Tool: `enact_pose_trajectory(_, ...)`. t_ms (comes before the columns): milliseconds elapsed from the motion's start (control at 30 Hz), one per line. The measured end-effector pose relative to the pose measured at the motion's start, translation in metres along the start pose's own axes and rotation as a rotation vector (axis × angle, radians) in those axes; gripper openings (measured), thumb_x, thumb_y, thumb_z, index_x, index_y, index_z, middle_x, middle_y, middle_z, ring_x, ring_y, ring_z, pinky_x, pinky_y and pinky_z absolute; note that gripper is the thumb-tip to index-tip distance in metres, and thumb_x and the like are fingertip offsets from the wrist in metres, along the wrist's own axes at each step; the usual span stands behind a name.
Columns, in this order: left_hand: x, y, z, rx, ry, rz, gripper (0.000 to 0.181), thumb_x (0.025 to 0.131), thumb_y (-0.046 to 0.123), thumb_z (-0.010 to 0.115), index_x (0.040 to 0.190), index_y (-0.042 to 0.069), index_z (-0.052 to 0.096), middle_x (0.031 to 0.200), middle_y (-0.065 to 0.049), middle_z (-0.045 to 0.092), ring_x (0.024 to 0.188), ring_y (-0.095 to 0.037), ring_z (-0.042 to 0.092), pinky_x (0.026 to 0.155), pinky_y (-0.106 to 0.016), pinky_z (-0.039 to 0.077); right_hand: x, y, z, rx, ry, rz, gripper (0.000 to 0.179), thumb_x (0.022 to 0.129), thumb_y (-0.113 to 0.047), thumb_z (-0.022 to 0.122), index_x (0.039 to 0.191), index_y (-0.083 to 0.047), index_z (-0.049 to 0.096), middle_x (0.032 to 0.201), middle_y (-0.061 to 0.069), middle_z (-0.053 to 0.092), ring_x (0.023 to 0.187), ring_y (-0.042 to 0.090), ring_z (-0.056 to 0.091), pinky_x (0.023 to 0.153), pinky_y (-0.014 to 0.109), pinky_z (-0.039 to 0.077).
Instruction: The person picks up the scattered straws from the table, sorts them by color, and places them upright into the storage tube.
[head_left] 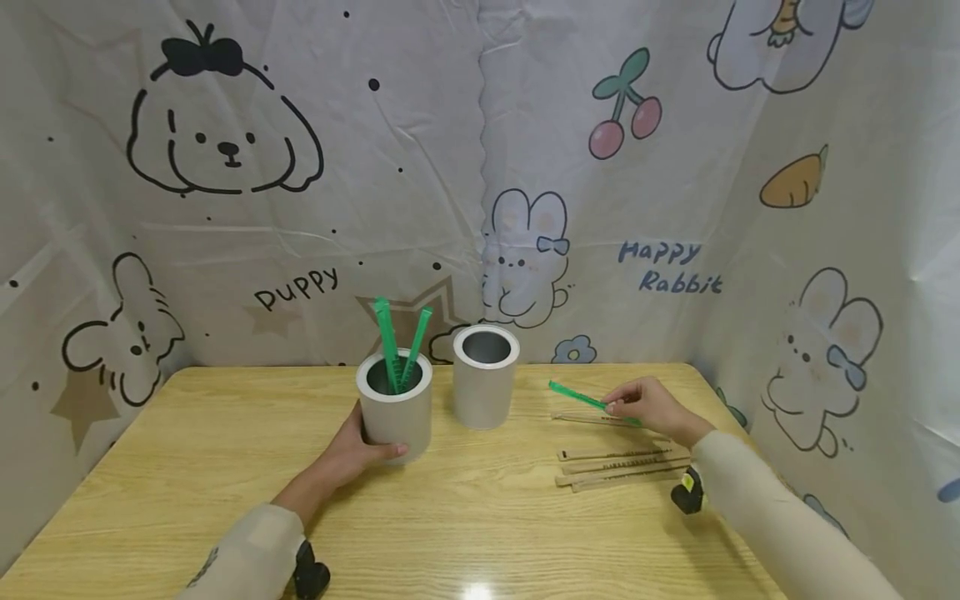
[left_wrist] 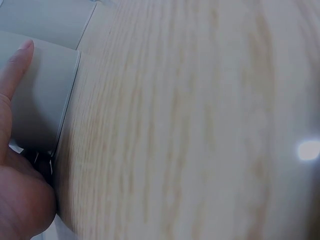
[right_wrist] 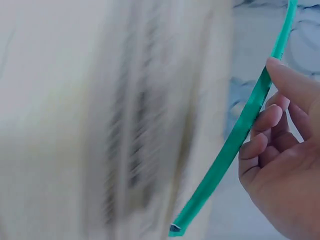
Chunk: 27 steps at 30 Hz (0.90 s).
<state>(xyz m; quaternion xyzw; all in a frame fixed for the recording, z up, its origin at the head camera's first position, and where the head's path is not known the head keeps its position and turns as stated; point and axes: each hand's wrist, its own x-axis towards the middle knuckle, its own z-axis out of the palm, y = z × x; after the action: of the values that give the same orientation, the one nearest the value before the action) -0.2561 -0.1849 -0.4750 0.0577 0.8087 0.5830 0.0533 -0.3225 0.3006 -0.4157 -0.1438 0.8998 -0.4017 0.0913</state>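
Note:
My left hand (head_left: 360, 450) grips the lower left side of a pale grey cylindrical cup (head_left: 397, 421), its thumb across the front. Green wrapped sticks (head_left: 388, 346) lean inside this cup, their upper ends above the rim. Only the lower part of the cup (left_wrist: 47, 95) and part of the left hand (left_wrist: 20, 195) appear in the left wrist view. Over the table's right side, my right hand (head_left: 647, 408) pinches a long flat green wrapped stick (head_left: 577, 394) between thumb and fingers. In the right wrist view the green stick (right_wrist: 225, 150) slants across the right hand (right_wrist: 280, 155).
A second matching cup (head_left: 485, 392) stands upright just right of the gripped one. Several brown paper-wrapped sticks (head_left: 622, 467) lie on the wooden table (head_left: 480, 517) below the right hand; another brown stick (head_left: 585, 417) lies behind them. Printed cloth (head_left: 420, 167) hangs around the table.

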Motion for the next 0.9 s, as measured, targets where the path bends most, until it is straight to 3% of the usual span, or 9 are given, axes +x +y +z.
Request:
enact_pose_trajectory(133,-0.001,-0.001,-0.001,0.005,0.005,0.004,0.109,0.084,0.024,0.083,0.161,0.007,0.008,0.164,-0.020,0.026,0.151,-0.041,0.029,0.124,-0.060,0.024,0.004,-0.035,-0.001,0.098,0.021,-0.003,0.033,0.100,-0.023,0.065,0.123,0.001,0.069,0.109,0.007,0.068,0.100,0.019,0.061,0.091,0.036,0.052)
enact_pose_trajectory(267,-0.002,-0.001,0.000,0.003,0.008,0.004,0.108,0.084,0.024,0.083,0.161,0.006,0.008,0.163,-0.020,0.027,0.150,-0.041,0.030,0.124,-0.059,0.024,0.010,-0.074,0.002,0.300,0.042,-0.050,0.026,0.100,-0.020,0.064,0.120,-0.004,0.070,0.109,-0.006,0.069,0.107,0.011,0.061,0.103,0.037,0.047)
enact_pose_trajectory(367,-0.001,-0.001,0.000,0.003,0.009,0.006,0.108,0.084,0.025,0.084,0.160,0.006,0.009,0.163,-0.020,0.028,0.150,-0.041,0.031,0.124,-0.059,0.025,0.016,-0.109,0.009,0.525,0.049,-0.095,0.014,0.102,-0.012,0.060,0.106,-0.015,0.073,0.093,-0.015,0.066,0.091,0.004,0.059,0.092,0.025,0.049)
enact_pose_trajectory(467,0.000,-0.001,0.000,0.010,0.011,0.004,0.108,0.084,0.025,0.084,0.160,0.007,0.009,0.163,-0.020,0.028,0.150,-0.041,0.030,0.124,-0.059,0.025,0.020,-0.143,0.018,0.769,0.040,-0.148,0.026,0.103,-0.005,0.055,0.094,-0.021,0.073,0.087,-0.011,0.066,0.080,0.005,0.056,0.078,0.019,0.049)
enact_pose_trajectory(600,0.001,-0.002,-0.001,0.015,0.016,0.003,0.108,0.084,0.025,0.084,0.160,0.007,0.010,0.163,-0.020,0.028,0.150,-0.041,0.031,0.124,-0.059,0.025,0.024,-0.181,0.033,1.021,0.007,-0.228,0.034,0.104,0.001,0.049,0.089,-0.020,0.073,0.088,-0.008,0.068,0.081,0.007,0.059,0.079,0.020,0.050)
enact_pose_trajectory(800,0.003,-0.003,0.000,0.004,0.012,0.009,0.108,0.083,0.025,0.085,0.160,0.007,0.010,0.163,-0.020,0.028,0.150,-0.041,0.031,0.124,-0.059,0.025,0.035,-0.218,0.064,1.240,-0.046,-0.280,0.038,0.104,0.001,0.047,0.084,-0.019,0.073,0.083,-0.007,0.070,0.082,0.008,0.060,0.080,0.024,0.045)
enact_pose_trajectory(900,0.003,-0.004,0.000,-0.001,0.010,0.008,0.108,0.083,0.025,0.085,0.160,0.007,0.011,0.163,-0.020,0.028,0.150,-0.040,0.031,0.124,-0.059,0.025,0.039,-0.229,0.081,1.284,-0.082,-0.291,0.036,0.104,-0.001,0.049,0.084,-0.020,0.072,0.082,-0.007,0.069,0.080,0.008,0.058,0.079,0.024,0.042)
